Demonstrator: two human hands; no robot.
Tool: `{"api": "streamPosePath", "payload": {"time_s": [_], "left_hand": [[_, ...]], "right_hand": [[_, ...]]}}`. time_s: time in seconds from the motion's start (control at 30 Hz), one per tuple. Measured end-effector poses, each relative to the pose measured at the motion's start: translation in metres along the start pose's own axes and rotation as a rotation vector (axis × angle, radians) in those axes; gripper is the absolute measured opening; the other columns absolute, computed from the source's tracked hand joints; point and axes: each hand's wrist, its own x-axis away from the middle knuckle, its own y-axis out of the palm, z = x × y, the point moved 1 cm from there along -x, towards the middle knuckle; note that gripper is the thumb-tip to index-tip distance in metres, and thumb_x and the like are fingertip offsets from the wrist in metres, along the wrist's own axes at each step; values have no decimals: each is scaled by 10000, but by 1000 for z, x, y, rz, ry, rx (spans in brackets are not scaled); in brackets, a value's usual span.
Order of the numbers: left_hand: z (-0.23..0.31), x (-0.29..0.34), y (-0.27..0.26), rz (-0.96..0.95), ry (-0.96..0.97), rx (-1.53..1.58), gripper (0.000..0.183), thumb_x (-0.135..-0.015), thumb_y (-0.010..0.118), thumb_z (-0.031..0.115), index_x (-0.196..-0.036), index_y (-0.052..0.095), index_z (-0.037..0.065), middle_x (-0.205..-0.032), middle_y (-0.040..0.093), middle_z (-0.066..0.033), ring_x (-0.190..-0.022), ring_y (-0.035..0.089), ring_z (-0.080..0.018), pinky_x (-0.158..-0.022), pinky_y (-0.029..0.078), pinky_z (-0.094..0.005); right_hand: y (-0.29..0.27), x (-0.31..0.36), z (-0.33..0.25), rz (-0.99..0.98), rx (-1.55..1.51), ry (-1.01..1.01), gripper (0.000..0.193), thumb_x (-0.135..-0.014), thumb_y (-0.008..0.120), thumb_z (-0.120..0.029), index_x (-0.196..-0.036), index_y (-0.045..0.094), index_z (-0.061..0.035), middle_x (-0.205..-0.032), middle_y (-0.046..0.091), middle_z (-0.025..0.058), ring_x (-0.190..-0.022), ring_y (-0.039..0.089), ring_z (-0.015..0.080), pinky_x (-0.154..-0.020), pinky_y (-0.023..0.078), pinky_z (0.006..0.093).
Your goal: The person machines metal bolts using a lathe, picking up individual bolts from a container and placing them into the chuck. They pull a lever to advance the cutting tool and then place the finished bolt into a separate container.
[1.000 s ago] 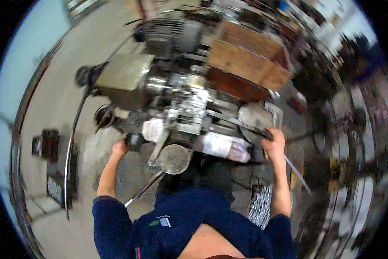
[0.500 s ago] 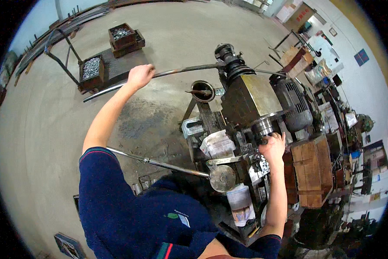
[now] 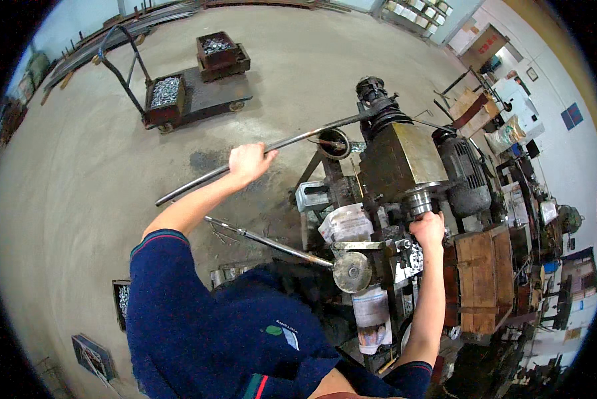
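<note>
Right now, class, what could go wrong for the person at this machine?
The right hand is close against the shiny metal spindle; if that turned, the hand could be caught.
The left hand grips a long metal bar partway along; a slip might let it swing.

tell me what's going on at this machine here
The person's left hand is closed around a long metal lever joined to the end of a lathe-like machine. The right hand is at the shiny round chuck; whether its fingers hold anything can't be seen. A wooden box sits beside the machine, and a flat cart carrying bins of small metal parts stands farther off, to the left.
</note>
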Motion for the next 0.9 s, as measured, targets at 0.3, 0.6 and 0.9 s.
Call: {"api": "streamPosePath", "payload": {"time_s": [0.3,0.6,0.9], "left_hand": [[3,-58,2,-319,416,-110,352,-689,620,336,-840,603,18,-895,611,-187,-842,590,-343,-707,476,-454],[-1,-123,47,-744,372,822,224,-818,619,164,-839,552,-49,-635,554,-99,-539,569,-189,-517,495,-342],[28,-112,50,-755,389,779,261,-852,604,240,-805,535,-7,-591,519,-51,-542,528,-138,-558,480,-302]], "right_hand": [[-108,86,44,253,-198,272,179,-607,575,-187,-625,658,-29,-626,597,187,-666,581,351,-699,470,422],[-150,147,158,342,62,611,376,-608,603,-188,-971,654,-101,-1124,555,206,-961,557,356,-835,473,397],[-124,280,87,288,-394,653,451,-567,594,-163,-996,638,-33,-1216,513,198,-1038,542,351,-894,433,367]]}}
